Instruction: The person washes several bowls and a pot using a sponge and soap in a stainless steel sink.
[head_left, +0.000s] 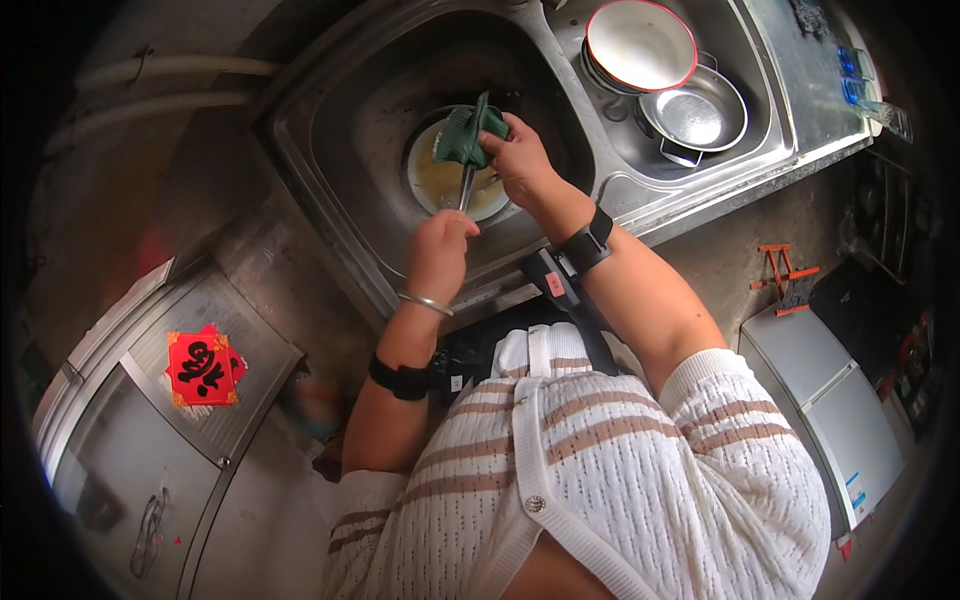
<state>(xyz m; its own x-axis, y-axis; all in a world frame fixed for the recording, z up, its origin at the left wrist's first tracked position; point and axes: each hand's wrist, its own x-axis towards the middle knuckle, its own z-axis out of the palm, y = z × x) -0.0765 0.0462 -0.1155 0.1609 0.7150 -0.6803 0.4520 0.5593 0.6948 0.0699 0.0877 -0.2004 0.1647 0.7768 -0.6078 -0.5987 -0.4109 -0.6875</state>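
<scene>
Over the left basin of a steel double sink (352, 187), my left hand (442, 247) grips the metal handle (466, 187) of a utensil whose far end is covered by a green cloth (459, 139). My right hand (517, 154) pinches the cloth around that end. Below both hands a round, light-coloured bowl (431, 196) with cloudy yellowish liquid rests in the basin. Part of another shiny utensil shows in the liquid beside my right hand; its kind is unclear.
The right basin holds a stack topped by a white enamel bowl with a red rim (641, 45), beside a two-handled steel pan (694, 112). Glasses (855, 75) stand on the drainboard's far right. The sink's front edge (675, 202) lies near my right forearm.
</scene>
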